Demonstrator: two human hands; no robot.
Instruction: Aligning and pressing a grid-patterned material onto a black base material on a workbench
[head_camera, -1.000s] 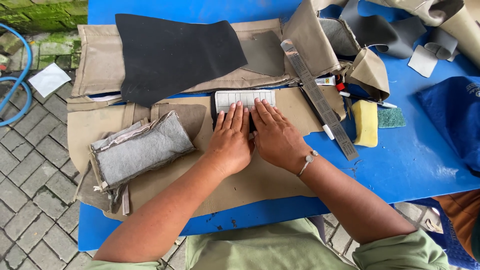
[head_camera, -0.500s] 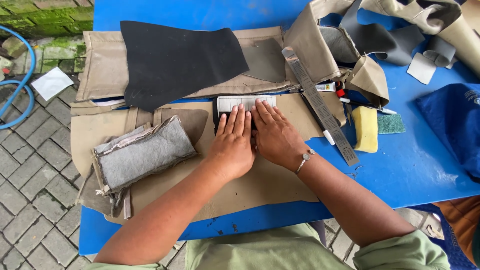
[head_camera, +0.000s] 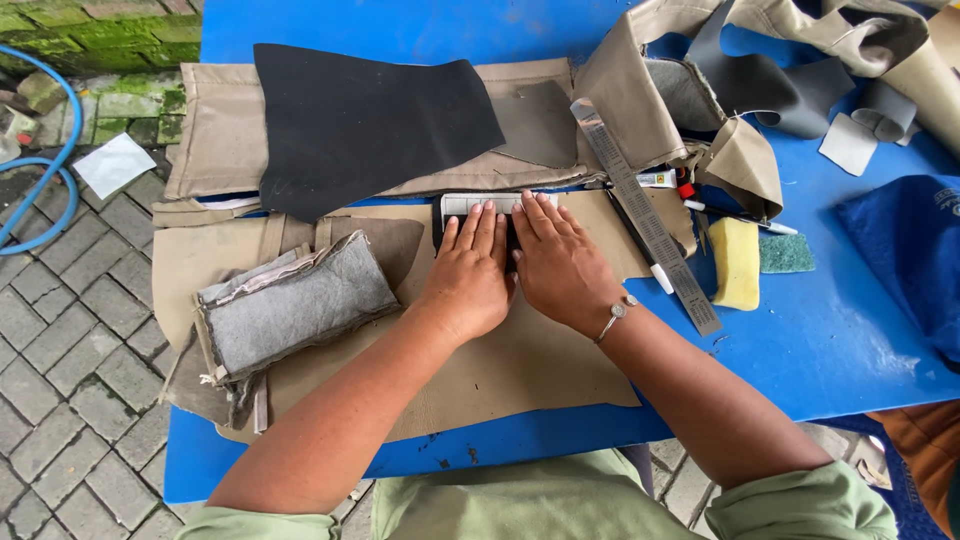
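My left hand (head_camera: 468, 272) and my right hand (head_camera: 560, 262) lie flat side by side, palms down, on a tan leather sheet (head_camera: 520, 370) spread over the blue table (head_camera: 820, 330). Their fingertips press on a small dark-and-white rectangular block (head_camera: 462, 204) at the sheet's far edge; most of the block is hidden under the fingers. A bracelet sits on my right wrist. Neither hand grips anything.
A black leather piece (head_camera: 370, 125) lies on tan material at the back. A grey folded fabric bundle (head_camera: 295, 305) sits left. A long metal ruler (head_camera: 645, 215), a pen, a yellow sponge (head_camera: 735, 262) and a green pad lie right. Blue cloth (head_camera: 905, 255) far right; paving and hose at left.
Both hands have stayed flat on the block and leather, shifting only slightly. The view has drifted a little; nothing was picked up or let go.
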